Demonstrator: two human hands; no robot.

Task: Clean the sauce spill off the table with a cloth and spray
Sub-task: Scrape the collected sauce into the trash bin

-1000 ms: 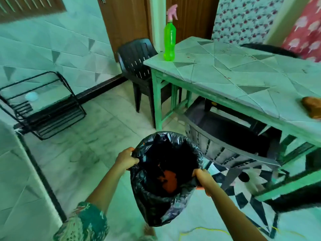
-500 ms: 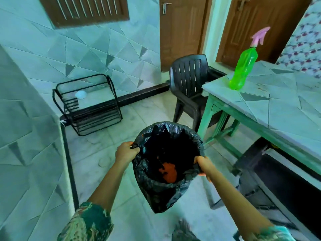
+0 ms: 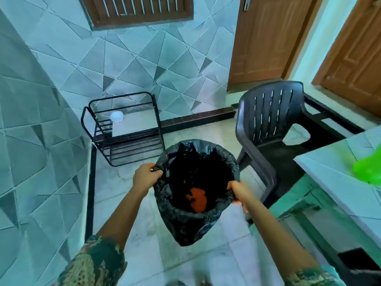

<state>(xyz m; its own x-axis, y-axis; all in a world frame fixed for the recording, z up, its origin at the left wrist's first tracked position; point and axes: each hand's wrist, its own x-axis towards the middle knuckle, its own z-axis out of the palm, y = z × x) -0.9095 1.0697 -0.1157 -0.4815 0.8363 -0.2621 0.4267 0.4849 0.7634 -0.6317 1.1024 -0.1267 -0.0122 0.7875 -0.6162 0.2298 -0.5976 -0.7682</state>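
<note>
A black bin bag hangs open above the floor between my hands. My left hand grips its left rim and my right hand grips its right rim. An orange piece lies at the bottom inside the bag. The green spray bottle shows as a blur on the tiled table at the right edge. No cloth or sauce spill is in view.
A dark plastic chair stands just right of the bag, beside the table's green frame. A black wire rack with a white round object stands by the tiled wall. Brown doors are behind.
My view has swung left, away from the table. The bag stays gripped by both hands and now faces the rack and chair. The spray bottle slid to the right edge.
</note>
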